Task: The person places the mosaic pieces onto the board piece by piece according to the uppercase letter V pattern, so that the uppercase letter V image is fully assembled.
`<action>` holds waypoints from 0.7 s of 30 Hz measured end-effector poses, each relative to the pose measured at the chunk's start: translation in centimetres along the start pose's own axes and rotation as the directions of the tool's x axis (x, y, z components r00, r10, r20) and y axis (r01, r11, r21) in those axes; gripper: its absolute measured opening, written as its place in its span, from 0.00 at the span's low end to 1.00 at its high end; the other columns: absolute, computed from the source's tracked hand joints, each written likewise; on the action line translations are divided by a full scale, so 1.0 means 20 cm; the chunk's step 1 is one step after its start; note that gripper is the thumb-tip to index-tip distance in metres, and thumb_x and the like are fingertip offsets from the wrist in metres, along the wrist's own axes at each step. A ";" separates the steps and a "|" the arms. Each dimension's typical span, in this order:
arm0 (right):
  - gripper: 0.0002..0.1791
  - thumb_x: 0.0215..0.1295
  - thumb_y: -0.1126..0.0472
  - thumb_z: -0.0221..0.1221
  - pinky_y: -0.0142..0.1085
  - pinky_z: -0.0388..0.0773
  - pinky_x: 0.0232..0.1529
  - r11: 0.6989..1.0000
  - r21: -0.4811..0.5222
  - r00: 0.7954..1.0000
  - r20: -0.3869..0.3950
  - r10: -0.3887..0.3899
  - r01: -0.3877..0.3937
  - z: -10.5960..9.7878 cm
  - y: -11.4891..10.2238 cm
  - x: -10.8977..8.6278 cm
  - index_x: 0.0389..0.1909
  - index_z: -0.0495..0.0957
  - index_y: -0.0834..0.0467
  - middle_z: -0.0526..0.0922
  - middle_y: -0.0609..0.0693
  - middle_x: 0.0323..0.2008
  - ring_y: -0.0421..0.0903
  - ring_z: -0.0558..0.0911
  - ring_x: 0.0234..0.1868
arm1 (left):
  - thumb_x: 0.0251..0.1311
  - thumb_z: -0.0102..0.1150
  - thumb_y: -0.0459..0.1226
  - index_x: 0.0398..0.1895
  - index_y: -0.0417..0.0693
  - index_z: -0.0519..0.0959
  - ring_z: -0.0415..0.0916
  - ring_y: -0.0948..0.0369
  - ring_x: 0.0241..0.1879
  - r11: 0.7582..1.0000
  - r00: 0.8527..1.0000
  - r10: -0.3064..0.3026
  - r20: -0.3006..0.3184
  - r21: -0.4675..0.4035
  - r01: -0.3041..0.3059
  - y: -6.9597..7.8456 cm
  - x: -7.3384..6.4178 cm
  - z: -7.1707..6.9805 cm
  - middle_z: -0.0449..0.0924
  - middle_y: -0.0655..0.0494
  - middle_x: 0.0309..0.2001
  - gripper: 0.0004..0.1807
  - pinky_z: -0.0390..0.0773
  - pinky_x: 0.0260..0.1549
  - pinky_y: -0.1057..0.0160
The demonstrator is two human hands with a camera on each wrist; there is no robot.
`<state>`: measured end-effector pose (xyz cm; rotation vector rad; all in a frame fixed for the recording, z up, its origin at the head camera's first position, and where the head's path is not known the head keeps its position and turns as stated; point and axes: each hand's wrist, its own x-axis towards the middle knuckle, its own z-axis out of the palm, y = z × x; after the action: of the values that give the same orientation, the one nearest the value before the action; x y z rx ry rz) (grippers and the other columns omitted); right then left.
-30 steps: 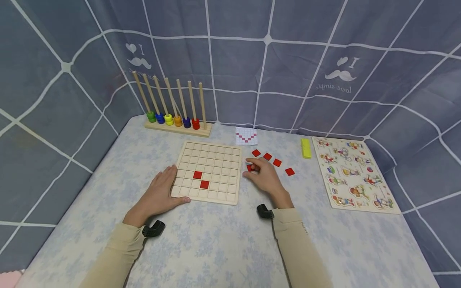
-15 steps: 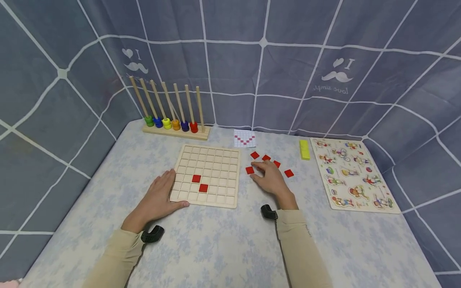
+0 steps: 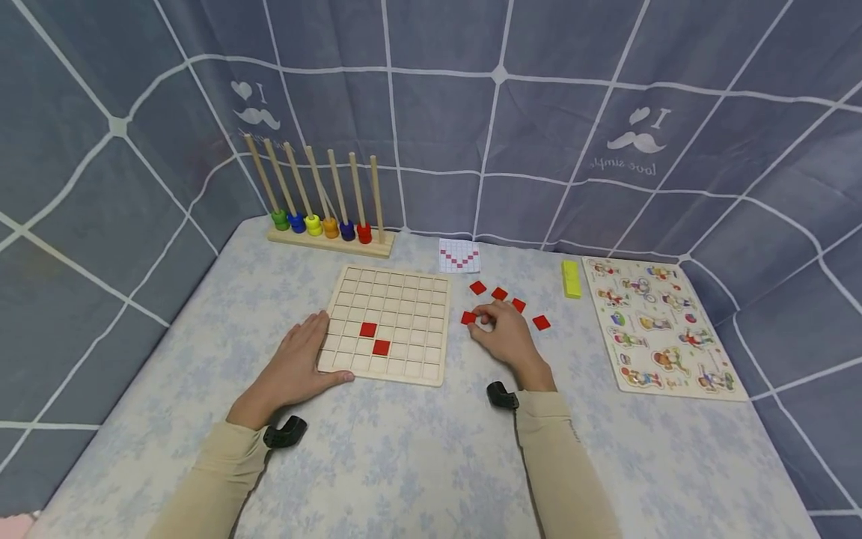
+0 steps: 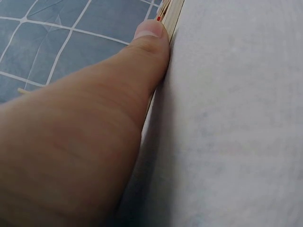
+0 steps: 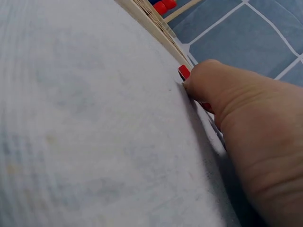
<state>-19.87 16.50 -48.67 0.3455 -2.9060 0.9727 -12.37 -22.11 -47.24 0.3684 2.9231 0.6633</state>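
A wooden grid board point(image 3: 411, 314) lies on the table, with two red square tiles point(image 3: 368, 329) sitting in its cells. Along its left edge and lower-left corner rests my left hand point(image 3: 292, 367), fingers straight and thumb against the front edge. The left wrist view shows the thumb point(image 4: 147, 52) touching the board's side. Just right of the board, my right hand point(image 3: 506, 337) pinches a loose red tile point(image 3: 468, 318) between thumb and forefinger at its right side. In the right wrist view, the tile's red corner point(image 5: 183, 71) sticks out past the thumb, which hides the rest.
Several more red tiles point(image 3: 542, 323) lie around the right hand. A small pattern card point(image 3: 460, 256) with a V of squares lies behind the board. At the back left stands a bead-peg rack point(image 3: 330, 241); a yellow block point(image 3: 571, 279) and picture puzzle board point(image 3: 663, 326) lie right.
My right hand first drew back right from the tile with thumb and finger apart, then brought them together at its edge. The left hand stays on the board.
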 end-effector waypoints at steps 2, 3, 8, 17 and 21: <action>0.14 0.64 0.55 0.66 0.38 0.72 0.42 1.000 0.012 1.000 -0.012 -0.008 0.008 -0.01 0.00 -0.01 0.45 0.85 0.59 0.78 0.48 0.32 0.46 0.73 0.37 | 0.54 0.67 0.66 0.81 0.33 0.42 0.42 0.36 0.81 1.000 1.000 0.002 -0.004 -0.004 -0.002 0.00 0.00 0.00 0.44 0.33 0.81 0.69 0.45 0.77 0.34; 0.14 0.64 0.55 0.66 0.38 0.72 0.42 1.000 0.017 1.000 -0.013 -0.010 0.010 -0.01 0.00 -0.01 0.45 0.85 0.59 0.78 0.48 0.32 0.46 0.73 0.37 | 0.54 0.68 0.66 0.82 0.33 0.42 0.42 0.36 0.80 1.000 1.000 0.001 -0.006 -0.003 -0.001 0.01 0.00 0.01 0.44 0.33 0.81 0.69 0.45 0.77 0.34; 0.15 0.64 0.53 0.67 0.38 0.73 0.41 1.000 0.031 1.000 -0.025 0.000 0.001 -0.02 -0.02 -0.01 0.46 0.85 0.59 0.78 0.48 0.32 0.45 0.73 0.37 | 0.54 0.69 0.64 0.81 0.32 0.42 0.42 0.36 0.80 1.000 1.000 -0.004 -0.008 -0.011 0.004 0.01 0.00 0.01 0.44 0.32 0.81 0.69 0.44 0.76 0.33; 0.14 0.64 0.54 0.69 0.39 0.75 0.41 0.987 0.157 0.997 -0.074 -0.022 0.034 -0.03 -0.14 0.02 0.46 0.86 0.57 0.79 0.50 0.34 0.47 0.76 0.38 | 0.55 0.68 0.65 0.81 0.32 0.41 0.41 0.36 0.81 1.000 1.000 -0.019 0.001 -0.010 0.019 0.03 -0.01 0.03 0.43 0.32 0.81 0.68 0.42 0.77 0.34; 0.13 0.64 0.54 0.69 0.37 0.75 0.42 0.983 0.173 0.998 -0.037 -0.048 0.054 0.00 -0.27 0.06 0.46 0.87 0.55 0.78 0.48 0.33 0.46 0.76 0.40 | 0.56 0.66 0.65 0.82 0.33 0.40 0.39 0.37 0.81 1.000 1.000 -0.004 0.009 -0.005 0.004 0.02 -0.01 0.02 0.41 0.33 0.82 0.68 0.40 0.78 0.35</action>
<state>-19.74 12.02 -45.37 0.4074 -2.7750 1.2150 -12.12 -21.61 -47.32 0.3640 2.9124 0.6665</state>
